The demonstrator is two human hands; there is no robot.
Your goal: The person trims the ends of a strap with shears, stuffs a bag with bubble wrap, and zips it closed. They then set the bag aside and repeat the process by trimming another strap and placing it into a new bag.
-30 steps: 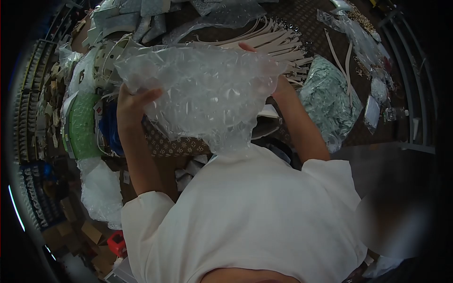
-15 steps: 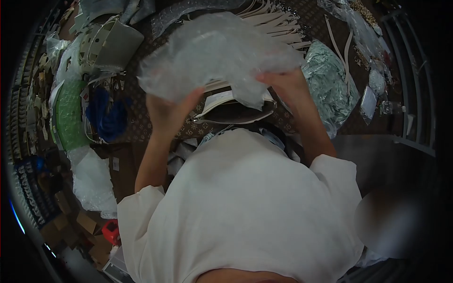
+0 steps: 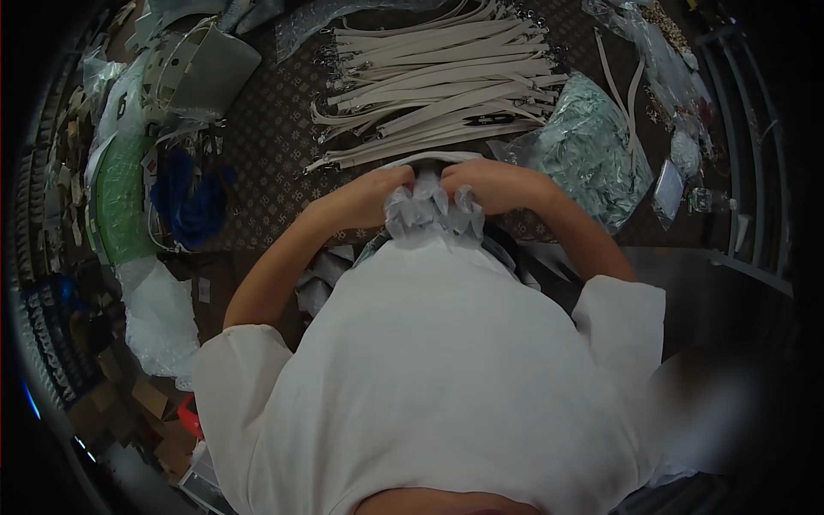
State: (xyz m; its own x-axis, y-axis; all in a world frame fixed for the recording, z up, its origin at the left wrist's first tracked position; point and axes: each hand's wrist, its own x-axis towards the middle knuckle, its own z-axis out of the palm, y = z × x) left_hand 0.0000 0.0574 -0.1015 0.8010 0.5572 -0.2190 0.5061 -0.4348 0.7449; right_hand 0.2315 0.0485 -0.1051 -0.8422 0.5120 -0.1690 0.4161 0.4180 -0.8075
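Note:
Right in front of my chest, a cream-coloured bag (image 3: 442,157) lies at the table's near edge; only its pale far rim and a bit of its dark inside show. A crumpled translucent plastic sheet (image 3: 433,216) is bunched at its mouth, part of it between my hands. My left hand (image 3: 375,196) is closed on the sheet's left side, its fingertips at the bag's opening. On the other side my right hand (image 3: 491,184) has its fingers curled round the sheet too. How deep the sheet reaches into the bag is hidden.
Beyond the bag lie many cream straps (image 3: 438,81) with metal clips. At right is a clear bag of pale green packets (image 3: 592,146). A blue bundle (image 3: 190,202), a green sheet (image 3: 129,202) and a grey-green handbag (image 3: 210,73) are at left.
The plastic sheet, spread wide and raised above the table before, is now gathered small and lowered to the bag's mouth. Both hands have come down and closer together, uncovering the straps.

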